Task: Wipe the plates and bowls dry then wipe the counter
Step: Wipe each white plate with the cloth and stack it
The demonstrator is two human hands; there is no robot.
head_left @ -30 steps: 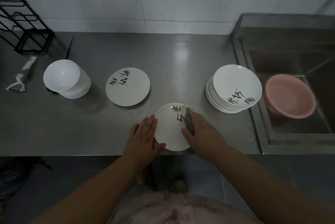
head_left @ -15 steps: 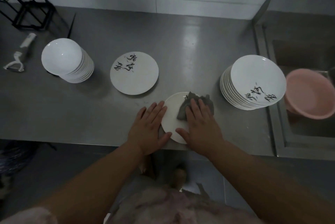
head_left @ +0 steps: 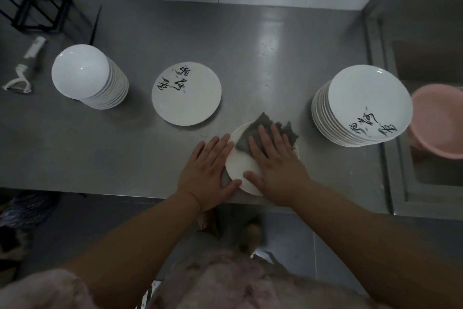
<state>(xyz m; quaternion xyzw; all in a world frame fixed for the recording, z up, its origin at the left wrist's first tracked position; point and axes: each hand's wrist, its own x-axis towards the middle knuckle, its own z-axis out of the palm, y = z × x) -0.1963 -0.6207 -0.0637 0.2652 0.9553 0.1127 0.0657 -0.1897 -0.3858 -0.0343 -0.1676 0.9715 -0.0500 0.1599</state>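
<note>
Right hand [head_left: 275, 166], fingers flat, is pressing a grey crumpled cloth [head_left: 265, 131] onto a small white round plate [head_left: 240, 168] w/ no grip. Left hand [head_left: 208, 171], also flat, is steadying the plate's rim on the steel counter [head_left: 125, 148].

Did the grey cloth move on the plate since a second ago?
Yes. The grey cloth slid from the plate's right side toward its far edge and spread wider under the right hand, judged against that plate.
</note>
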